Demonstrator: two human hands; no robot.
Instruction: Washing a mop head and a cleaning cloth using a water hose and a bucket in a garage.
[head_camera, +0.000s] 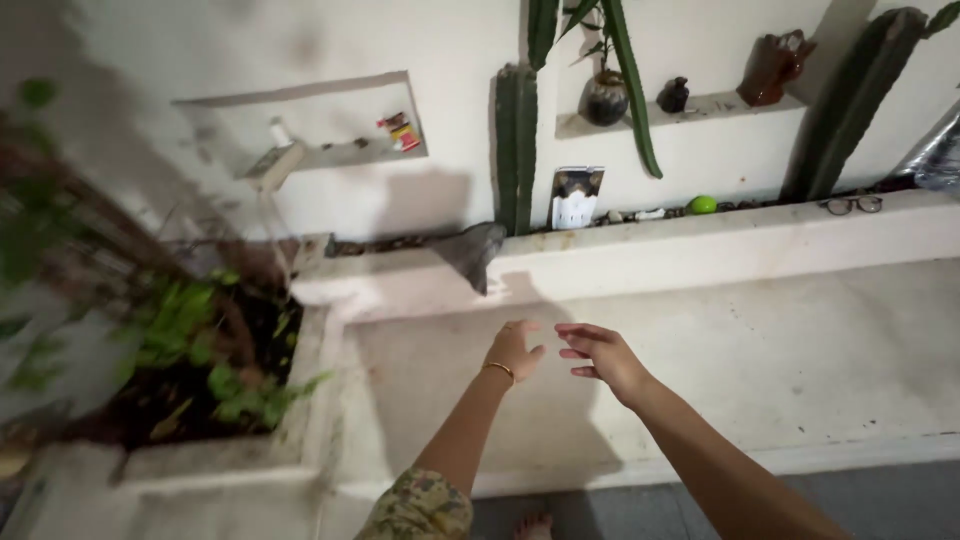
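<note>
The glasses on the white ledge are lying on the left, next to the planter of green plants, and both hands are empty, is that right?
Not quite. The glasses lie at the ledge's far right end, away from the planter, as the head view shows. The left hand and right hand are indeed empty.

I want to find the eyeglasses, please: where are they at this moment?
In the head view, the eyeglasses lie far right on the white ledge, at the foot of the tall cactus and to the right of the small green ball.

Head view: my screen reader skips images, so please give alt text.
Two bare hands, left hand and right hand, reach empty over a pale concrete ledge. A planter bed lies left; eyeglasses and cactus stand behind.
</note>
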